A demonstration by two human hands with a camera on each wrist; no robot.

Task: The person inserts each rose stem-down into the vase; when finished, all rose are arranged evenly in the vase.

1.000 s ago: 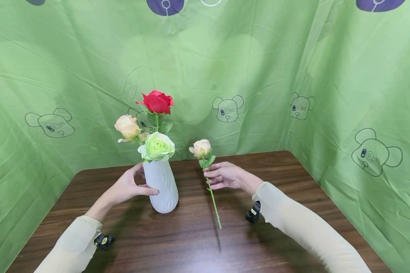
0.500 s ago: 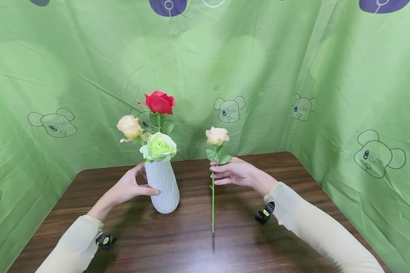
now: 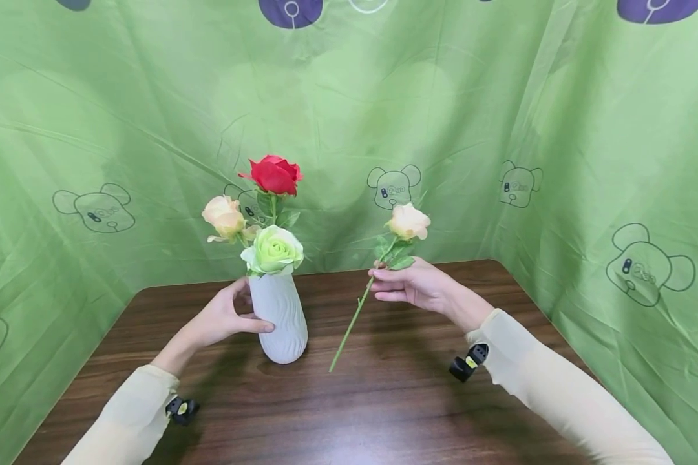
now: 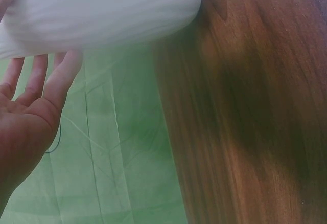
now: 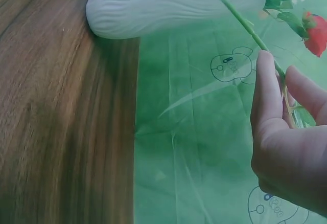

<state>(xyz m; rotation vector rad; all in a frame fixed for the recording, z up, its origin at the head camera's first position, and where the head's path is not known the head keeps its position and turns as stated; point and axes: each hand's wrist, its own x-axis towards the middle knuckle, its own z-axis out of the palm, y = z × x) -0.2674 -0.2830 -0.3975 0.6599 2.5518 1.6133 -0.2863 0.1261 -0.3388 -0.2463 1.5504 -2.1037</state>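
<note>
A white vase (image 3: pixel 280 318) with a wavy surface stands on the wooden table. My left hand (image 3: pixel 225 315) grips it from the left, thumb in front and fingers behind, as the left wrist view also shows. In the vase are a red rose (image 3: pixel 274 174), a peach rose (image 3: pixel 223 216) and a pale green rose (image 3: pixel 273 250). To the right, my right hand (image 3: pixel 417 284) pinches the stem of a second peach rose (image 3: pixel 410 221) just under its leaves. That stem slants down to the left above the table, its lower end apart from the vase.
The brown wooden table (image 3: pixel 349 413) reaches back to a green curtain (image 3: pixel 337 116) printed with bear faces, which also hangs along both sides. A small black device (image 3: pixel 470 361) sits at the right cuff, and a similar one (image 3: pixel 181 409) at the left.
My right hand has moved right and slightly up with the peach rose. Its stem has swung from leaning left at the top to leaning right. The left hand stays on the vase.
</note>
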